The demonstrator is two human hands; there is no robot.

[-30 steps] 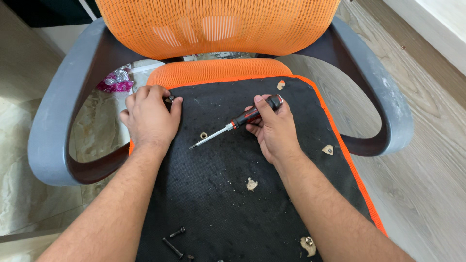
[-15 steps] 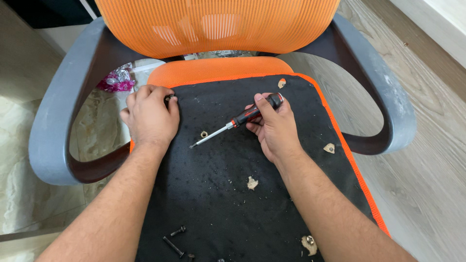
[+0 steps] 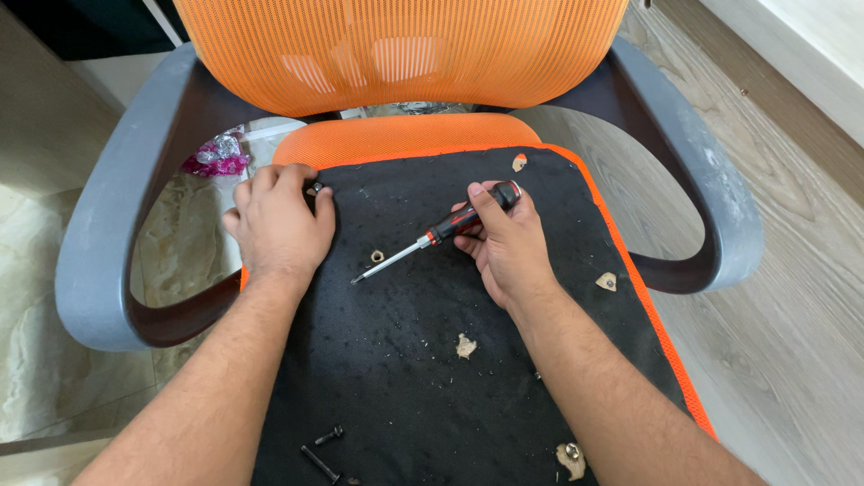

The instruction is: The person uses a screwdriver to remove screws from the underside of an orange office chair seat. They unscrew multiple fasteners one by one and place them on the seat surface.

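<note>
Layout as I see it: my left hand (image 3: pixel 279 225) on the seat underside (image 3: pixel 405 360), far-left corner, fingertips on a small bolt (image 3: pixel 317 189). My right hand (image 3: pixel 504 238) to its right, holding a screwdriver (image 3: pixel 432 236) whose tip points left. Loose bolts (image 3: pixel 322 452) at the near edge, between my forearms. Backrest (image 3: pixel 400 49) behind; armrests (image 3: pixel 108 234) on both sides.

Pale wood-plank floor (image 3: pixel 792 297) right, glossy marble tiles (image 3: pixel 54 270) left.
</note>
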